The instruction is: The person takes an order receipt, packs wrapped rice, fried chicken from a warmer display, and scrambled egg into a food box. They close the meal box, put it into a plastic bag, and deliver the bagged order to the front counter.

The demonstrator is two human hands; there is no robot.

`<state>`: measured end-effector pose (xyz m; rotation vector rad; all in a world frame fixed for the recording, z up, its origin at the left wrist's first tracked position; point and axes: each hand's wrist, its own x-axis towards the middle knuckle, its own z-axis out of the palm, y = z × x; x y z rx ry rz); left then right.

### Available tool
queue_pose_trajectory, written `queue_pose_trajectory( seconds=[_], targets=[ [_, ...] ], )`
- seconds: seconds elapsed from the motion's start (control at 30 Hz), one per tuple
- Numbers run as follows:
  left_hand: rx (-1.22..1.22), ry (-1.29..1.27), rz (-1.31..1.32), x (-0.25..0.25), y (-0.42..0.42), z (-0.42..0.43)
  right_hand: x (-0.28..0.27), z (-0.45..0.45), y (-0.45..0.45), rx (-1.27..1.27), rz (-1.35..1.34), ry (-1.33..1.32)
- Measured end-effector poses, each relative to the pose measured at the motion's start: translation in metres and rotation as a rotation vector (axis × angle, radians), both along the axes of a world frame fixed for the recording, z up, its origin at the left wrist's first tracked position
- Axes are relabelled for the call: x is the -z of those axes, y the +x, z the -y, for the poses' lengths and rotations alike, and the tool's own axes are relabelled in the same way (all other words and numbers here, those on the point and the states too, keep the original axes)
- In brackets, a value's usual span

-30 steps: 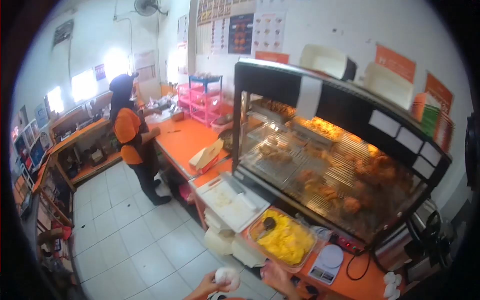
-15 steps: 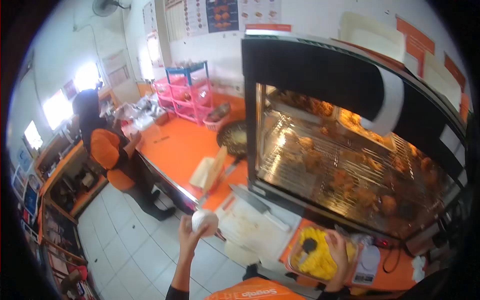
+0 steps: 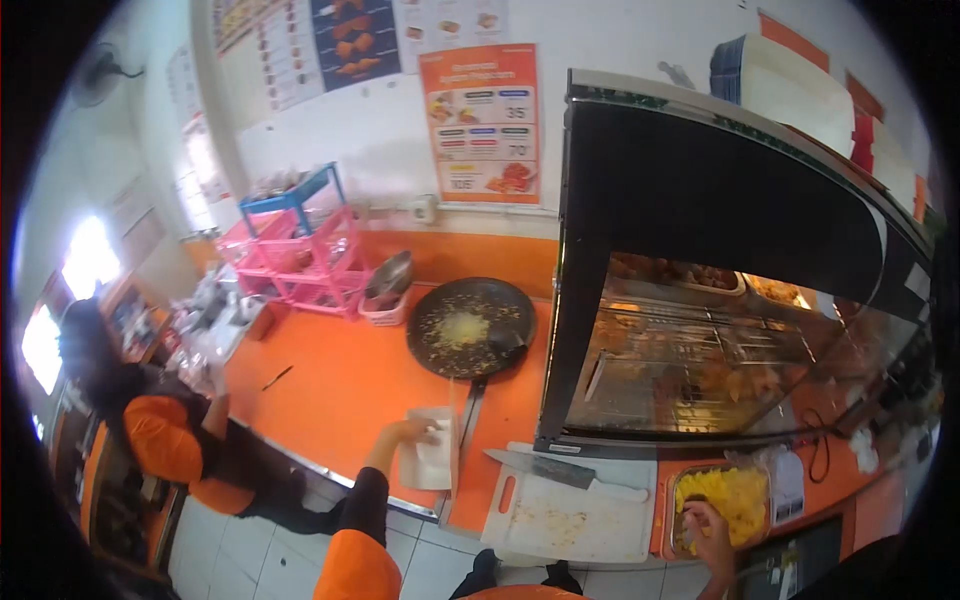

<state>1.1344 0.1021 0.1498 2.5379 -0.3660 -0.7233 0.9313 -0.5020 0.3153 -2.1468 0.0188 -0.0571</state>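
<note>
My left hand (image 3: 408,432) reaches over an open white paper food box (image 3: 430,472) near the counter's front edge. Its fingers are bent down into the box, around a white round bundle that hardly stands out from the pale inside. At the right, my right hand (image 3: 708,532) is at the front of a clear tray of yellow shredded food (image 3: 738,500). Its fingers are curled together next to a small dark thing in the tray; what they hold, if anything, I cannot make out.
A knife (image 3: 545,467) lies across the white cutting board (image 3: 575,525). Behind are a dark pan (image 3: 470,325), pink baskets (image 3: 330,270) and a glass-fronted warmer (image 3: 690,370) of fried food. Another person (image 3: 165,430) stands at the left by the orange counter (image 3: 320,370).
My left hand has carried the white round bundle forward to the food box. My view has swung left and up toward the pan. My right hand stays at the yellow food.
</note>
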Motion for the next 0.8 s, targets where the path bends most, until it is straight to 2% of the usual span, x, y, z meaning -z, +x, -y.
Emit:
queue_pose_trajectory(
  seconds=[0.07,0.1,0.13,0.17,0.23,0.3,0.33,0.37,0.4,0.47,0.5,0.53,0.57,0.6,0.63,0.7,0.73,0.8],
  targets=[
    [-0.395,-0.050,-0.438,-0.012,-0.010,-0.009,0.004,-0.012,-0.027,0.074,-0.099,-0.020],
    [-0.444,-0.055,-0.313,0.018,-0.012,-0.032,0.002,-0.021,-0.039,0.143,-0.188,0.148],
    [-0.488,-0.060,-0.183,0.055,-0.015,-0.057,0.005,-0.023,-0.047,0.177,-0.200,0.143],
    [-0.240,0.140,0.107,0.057,-0.027,-0.068,0.011,-0.024,-0.052,0.145,-0.180,0.051],
    [-0.248,0.278,0.460,0.020,-0.068,-0.055,0.023,-0.028,-0.055,0.165,-0.155,-0.038],
    [-0.657,0.387,0.512,0.021,-0.090,-0.040,0.027,-0.027,-0.054,0.077,-0.130,0.086],
    [-0.606,0.463,0.500,0.039,-0.094,-0.052,0.024,-0.030,-0.052,0.054,-0.134,0.167],
    [-0.442,0.584,0.454,0.034,-0.101,-0.051,0.018,-0.034,-0.046,0.036,-0.135,0.243],
    [-0.275,0.702,0.419,0.009,-0.111,-0.043,0.011,-0.037,-0.045,0.047,-0.136,0.169],
    [-0.184,0.811,0.231,0.023,-0.100,-0.056,0.004,-0.017,-0.044,-0.029,-0.139,0.013],
    [-0.470,0.739,0.419,0.067,-0.089,-0.080,0.004,0.005,-0.040,-0.124,-0.137,-0.068],
    [-0.775,0.645,0.590,0.092,-0.075,-0.078,0.007,0.038,-0.037,-0.017,-0.149,-0.013],
    [-0.830,0.553,0.574,0.065,-0.082,-0.049,0.015,0.076,-0.033,0.077,-0.156,0.048],
    [-0.889,0.467,0.556,0.008,-0.101,-0.019,0.035,0.119,-0.022,0.330,0.061,0.057],
    [-0.887,0.456,0.564,-0.001,-0.107,-0.018,0.056,0.159,-0.008,0.574,0.281,0.070],
    [-0.956,0.208,0.716,-0.002,-0.118,-0.015,0.073,0.215,0.018,1.017,0.320,-0.140],
    [-0.969,0.206,0.724,0.000,-0.117,0.001,0.091,0.239,0.034,1.007,0.331,-0.134],
    [-1.205,0.585,0.994,0.010,-0.114,0.043,0.124,0.284,0.064,1.021,0.561,-0.728]
  ],
)
